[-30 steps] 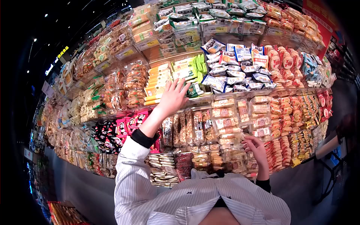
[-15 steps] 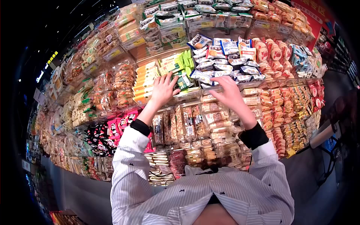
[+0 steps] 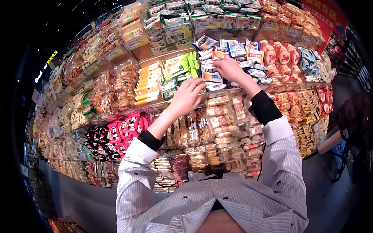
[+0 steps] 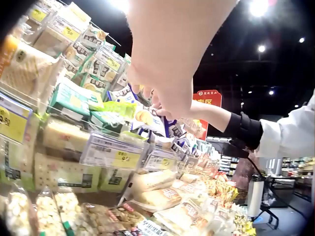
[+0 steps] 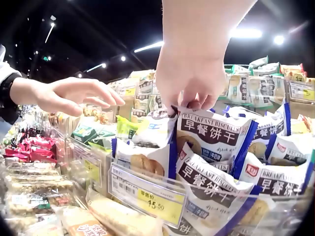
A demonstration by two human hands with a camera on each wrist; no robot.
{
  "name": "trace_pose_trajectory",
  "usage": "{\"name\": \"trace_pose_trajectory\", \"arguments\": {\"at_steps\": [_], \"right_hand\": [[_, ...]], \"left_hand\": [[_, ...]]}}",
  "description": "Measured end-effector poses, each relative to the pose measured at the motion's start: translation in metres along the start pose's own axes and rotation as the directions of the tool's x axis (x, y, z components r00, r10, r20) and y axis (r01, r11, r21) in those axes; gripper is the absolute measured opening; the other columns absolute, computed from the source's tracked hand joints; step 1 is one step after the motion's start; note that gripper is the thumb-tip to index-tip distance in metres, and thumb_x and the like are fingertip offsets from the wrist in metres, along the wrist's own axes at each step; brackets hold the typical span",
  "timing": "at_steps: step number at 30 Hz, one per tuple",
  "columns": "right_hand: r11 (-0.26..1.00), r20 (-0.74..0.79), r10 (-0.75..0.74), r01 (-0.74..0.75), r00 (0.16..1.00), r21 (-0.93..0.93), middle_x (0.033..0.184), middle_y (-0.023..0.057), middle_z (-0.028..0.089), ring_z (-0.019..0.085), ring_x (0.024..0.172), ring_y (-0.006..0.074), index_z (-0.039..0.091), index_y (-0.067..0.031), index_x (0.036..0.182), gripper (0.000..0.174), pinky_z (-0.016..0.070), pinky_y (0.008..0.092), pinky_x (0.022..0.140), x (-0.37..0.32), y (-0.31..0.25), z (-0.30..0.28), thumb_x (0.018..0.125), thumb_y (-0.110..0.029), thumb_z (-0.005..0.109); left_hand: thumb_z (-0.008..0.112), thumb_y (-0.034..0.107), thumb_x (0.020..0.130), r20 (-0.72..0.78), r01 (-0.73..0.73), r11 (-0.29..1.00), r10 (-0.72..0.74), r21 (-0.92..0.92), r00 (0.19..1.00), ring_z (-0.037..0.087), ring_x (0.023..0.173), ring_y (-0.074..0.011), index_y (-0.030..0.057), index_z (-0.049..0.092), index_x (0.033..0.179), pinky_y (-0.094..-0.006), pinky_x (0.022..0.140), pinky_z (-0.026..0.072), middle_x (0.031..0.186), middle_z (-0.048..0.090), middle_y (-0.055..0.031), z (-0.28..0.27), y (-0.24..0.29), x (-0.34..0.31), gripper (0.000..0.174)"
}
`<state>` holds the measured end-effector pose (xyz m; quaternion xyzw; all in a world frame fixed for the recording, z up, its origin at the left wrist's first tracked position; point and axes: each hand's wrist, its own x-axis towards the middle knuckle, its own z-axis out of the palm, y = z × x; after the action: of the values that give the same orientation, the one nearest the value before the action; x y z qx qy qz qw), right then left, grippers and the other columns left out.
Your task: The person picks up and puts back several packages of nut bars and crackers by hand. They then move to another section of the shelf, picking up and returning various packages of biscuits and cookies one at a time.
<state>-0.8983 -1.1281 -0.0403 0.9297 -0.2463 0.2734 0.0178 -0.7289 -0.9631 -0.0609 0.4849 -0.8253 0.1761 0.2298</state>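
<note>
My right hand (image 3: 230, 70) reaches down into the bin of white-and-blue biscuit packets at the centre. In the right wrist view its fingertips pinch the top edge of a breakfast biscuit packet (image 5: 212, 132), which stands among others like it. My left hand (image 3: 187, 96) hovers at the front of the neighbouring bin, near the green packets (image 3: 169, 90). Its fingers are extended and loosely bent, with nothing held, as the right wrist view shows from the side. Seen from the left wrist, the left hand (image 4: 165, 73) partly covers the blue-edged packets behind it.
A clear bin front with a price tag (image 5: 147, 194) stands before the biscuit packets. Yellow packets (image 3: 149, 83) lie to the left, red-and-white packets (image 3: 279, 54) to the right. Wrapped snack bars (image 3: 221, 120) fill the lower tier. A red sign (image 3: 321, 17) rises at the back right.
My right hand has come up from the lower right into the biscuit bin and now pinches a packet. The left hand has shifted right and slightly down from the yellow and green packets.
</note>
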Motion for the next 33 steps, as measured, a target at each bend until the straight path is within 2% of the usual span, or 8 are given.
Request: {"name": "trace_pose_trajectory", "arguments": {"at_steps": [3, 7, 11, 15, 21, 23, 25, 33], "right_hand": [[0.995, 0.064, -0.066, 0.07, 0.996, -0.065, 0.083, 0.0091, 0.062, 0.053, 0.088, 0.0281, 0.067, -0.0098, 0.078, 0.013, 0.0427, 0.0393, 0.078, 0.002, 0.007, 0.001, 0.072, -0.009, 0.056], [0.986, -0.108, -0.157, 0.161, 0.982, 0.032, 0.093, 0.0069, 0.057, 0.05, 0.094, 0.0265, 0.064, -0.01, 0.089, 0.016, 0.041, 0.038, 0.082, -0.011, 0.006, -0.002, 0.075, -0.01, 0.055], [0.967, -0.215, -0.092, 0.138, 0.972, 0.212, 0.095, 0.0096, 0.056, 0.05, 0.093, 0.028, 0.061, -0.0091, 0.095, 0.029, 0.0404, 0.0376, 0.083, -0.038, 0.02, -0.033, 0.073, -0.027, 0.065], [0.999, 0.119, -0.026, 0.022, 0.993, 0.03, 0.097, 0.0074, 0.056, 0.05, 0.099, 0.027, 0.058, -0.0074, 0.098, 0.037, 0.039, 0.0382, 0.086, -0.066, 0.026, -0.05, 0.069, -0.027, 0.069], [0.997, -0.103, -0.077, 0.077, 0.992, -0.01, 0.088, 0.0084, 0.055, 0.054, 0.088, 0.028, 0.059, -0.0077, 0.09, 0.019, 0.0435, 0.0374, 0.075, -0.059, 0.041, -0.027, 0.075, -0.019, 0.063], [0.994, -0.056, 0.081, -0.077, 0.995, 0.078, 0.087, 0.0096, 0.055, 0.055, 0.084, 0.0288, 0.06, -0.0065, 0.088, 0.017, 0.0445, 0.0376, 0.071, -0.05, 0.046, -0.024, 0.076, -0.019, 0.062], [0.994, -0.11, 0.064, -0.054, 0.992, 0.097, 0.085, 0.0098, 0.055, 0.055, 0.083, 0.0292, 0.061, -0.0066, 0.088, 0.018, 0.0444, 0.0384, 0.071, -0.039, 0.054, -0.02, 0.077, -0.021, 0.061], [0.997, -0.137, 0.059, -0.065, 0.989, -0.04, 0.084, 0.0071, 0.057, 0.056, 0.085, 0.0259, 0.064, -0.0094, 0.088, 0.018, 0.045, 0.037, 0.073, -0.041, 0.056, -0.019, 0.079, -0.024, 0.059]], "left_hand": [[0.059, 0.013, 0.075, -0.02, 0.002, 0.999, -0.004, -0.053, 1.0, 0.04, 0.116, -0.0311, 0.0065, 0.045, 0.116, -0.0399, 0.095, 0.0357, 0.123, 0.044, -0.013, 0.02, 0.003, 0.015, 0.044], [0.06, 0.014, 0.075, -0.014, -0.008, 1.0, 0.008, -0.001, 1.0, 0.041, 0.116, -0.0307, 0.0066, 0.045, 0.118, -0.0382, 0.096, 0.0358, 0.125, 0.043, -0.0127, 0.044, 0.0, 0.028, 0.046], [0.058, 0.019, 0.079, 0.003, -0.029, 0.999, 0.029, 0.034, 1.0, 0.042, 0.113, -0.0293, 0.0078, 0.048, 0.118, -0.0376, 0.094, 0.0371, 0.123, 0.046, -0.0104, 0.05, -0.006, 0.035, 0.042], [0.055, 0.031, 0.082, 0.115, 0.034, 0.999, -0.034, 0.006, 0.993, 0.05, 0.101, -0.0279, 0.0066, 0.056, 0.108, -0.0364, 0.086, 0.0414, 0.113, 0.055, -0.0109, 0.037, -0.014, 0.053, 0.036], [0.067, 0.037, 0.07, 0.429, 0.112, 0.983, -0.165, 0.147, 0.888, 0.052, 0.09, -0.0286, 0.0065, 0.055, 0.106, -0.0377, 0.08, 0.0425, 0.093, 0.061, -0.0124, 0.023, -0.027, 0.085, 0.048], [0.069, 0.036, 0.067, 0.347, 0.11, 0.983, -0.155, 0.146, 0.925, 0.052, 0.09, -0.0288, 0.0072, 0.055, 0.104, -0.0375, 0.08, 0.0425, 0.092, 0.059, -0.0124, 0.03, -0.031, 0.081, 0.049], [0.069, 0.033, 0.067, 0.219, 0.126, 0.986, -0.149, 0.113, 0.964, 0.052, 0.09, -0.0291, 0.0073, 0.056, 0.103, -0.0378, 0.08, 0.0426, 0.092, 0.058, -0.0123, 0.038, -0.033, 0.079, 0.046], [0.066, 0.033, 0.069, 0.221, 0.223, 0.973, -0.232, 0.067, 0.947, 0.053, 0.096, -0.0315, 0.0001, 0.056, 0.101, -0.0384, 0.082, 0.0434, 0.094, 0.058, -0.0161, 0.05, -0.024, 0.084, 0.047]]}}
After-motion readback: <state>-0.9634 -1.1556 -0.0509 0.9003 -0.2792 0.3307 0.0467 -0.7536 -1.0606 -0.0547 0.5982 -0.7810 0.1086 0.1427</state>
